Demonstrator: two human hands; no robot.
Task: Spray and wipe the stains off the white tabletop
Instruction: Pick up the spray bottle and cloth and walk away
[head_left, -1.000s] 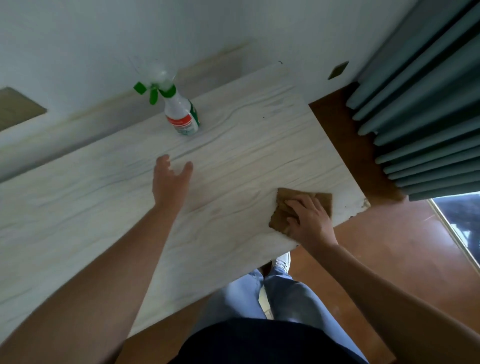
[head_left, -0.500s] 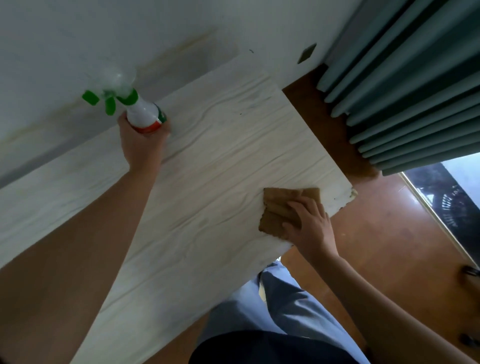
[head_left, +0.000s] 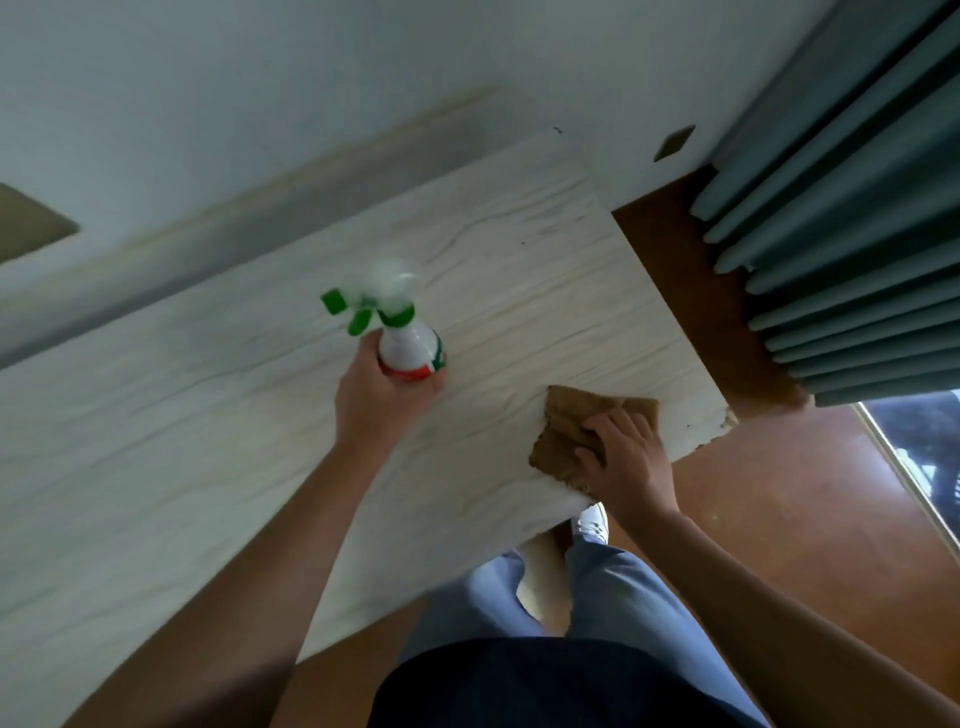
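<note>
While the person leans over the white tabletop, the left hand is wrapped tight around the lower body of a spray bottle, fingers curled fully about it so that only the white upper part, a strip of red and green label and the green trigger head show above the fist. Whether the bottle's base touches the surface is hidden by the hand. Its nozzle end points toward the wall, and the head is blurred.

Near the front right corner of the tabletop, the right hand lies flat and spread on a brown cloth, fingers pressing down on its nearer half rather than gripping it. That cloth is rumpled, lying just inside the front edge, and its far corner sticks out beyond the fingertips.

Faint greyish smudges show on the pale wood-grain surface, toward the far right corner. Grey-green curtains hang to the right over a brown floor. Blue trousers and one white shoe show under the table's edge.
</note>
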